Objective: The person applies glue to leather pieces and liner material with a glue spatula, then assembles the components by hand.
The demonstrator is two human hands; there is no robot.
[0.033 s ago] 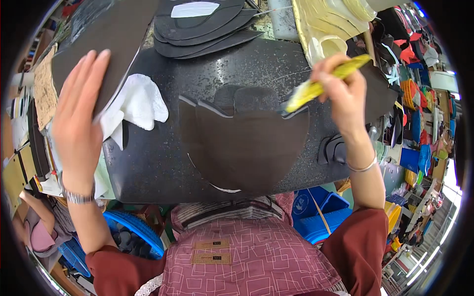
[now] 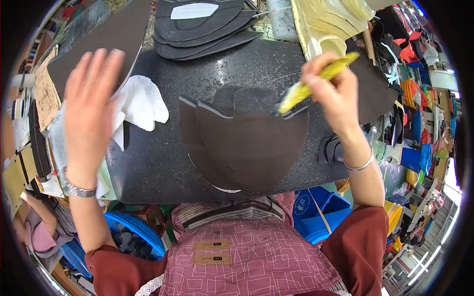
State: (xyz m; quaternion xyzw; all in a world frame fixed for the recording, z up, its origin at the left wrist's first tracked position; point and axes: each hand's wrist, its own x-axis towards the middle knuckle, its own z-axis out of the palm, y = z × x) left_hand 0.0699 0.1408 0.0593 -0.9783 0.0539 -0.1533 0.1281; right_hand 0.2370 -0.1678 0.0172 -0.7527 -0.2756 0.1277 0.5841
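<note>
In my right hand (image 2: 332,89) is a brush (image 2: 316,83) with a yellow handle, pinched between thumb and fingers. Its dark tip touches or nearly touches the grey upper right edge of a rounded dark brown piece (image 2: 247,148). That piece lies in front of me, overlapping others like it in a fanned stack. My left hand (image 2: 91,113) is open, fingers stretched, slightly blurred, over the side of a large dark brown sheet (image 2: 111,44); whether it touches the sheet I cannot tell. Beside it lie white rounded pieces (image 2: 142,103), partly covered by the hand.
The pieces lie on a black speckled worktop (image 2: 148,172). Black curved pieces (image 2: 202,29) are stacked at the back, near a yellowish glue-crusted container (image 2: 321,24). Small dark pieces (image 2: 332,149) sit at the right edge. Below are blue baskets (image 2: 136,228); another person (image 2: 42,229) is at far left.
The brush has moved left and slightly down along the piece's upper edge, with my right hand. My left hand has shifted right, and the large brown sheet slightly left.
</note>
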